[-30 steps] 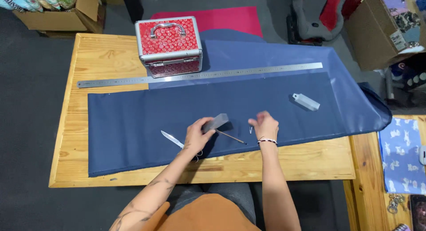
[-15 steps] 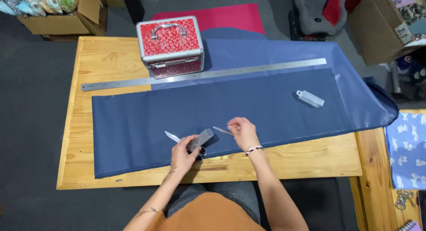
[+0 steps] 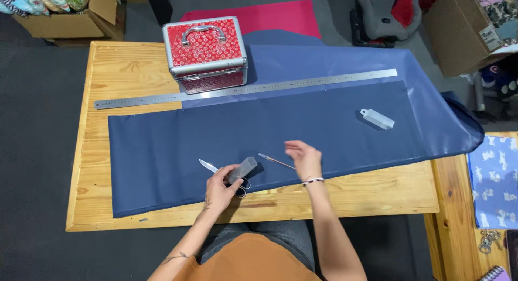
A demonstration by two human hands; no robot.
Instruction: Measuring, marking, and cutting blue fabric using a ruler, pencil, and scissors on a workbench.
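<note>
A long piece of dark blue fabric (image 3: pixel 280 124) lies folded along the wooden table (image 3: pixel 113 65). My left hand (image 3: pixel 218 189) grips a small grey block (image 3: pixel 241 170) near the fabric's front edge, right over a pair of scissors (image 3: pixel 208 165) whose blade points left. My right hand (image 3: pixel 304 158) hovers just above the cloth with fingers spread, holding nothing. A thin pencil-like tool (image 3: pixel 275 160) lies on the fabric just left of that hand. A second grey block (image 3: pixel 377 119) rests on the cloth at the right. A long steel ruler (image 3: pixel 243 89) lies along the fabric's far edge.
A red patterned case with metal edges and a handle (image 3: pixel 205 52) stands at the table's back. Cardboard boxes (image 3: pixel 70 16) sit on the dark floor behind. A second wooden surface with blue printed paper (image 3: pixel 493 178) adjoins at the right. Fabric hangs off the table's right end.
My left hand has brought the grey block down and left, closer to the front edge over the scissors. My right hand has lifted off the cloth and opened.
</note>
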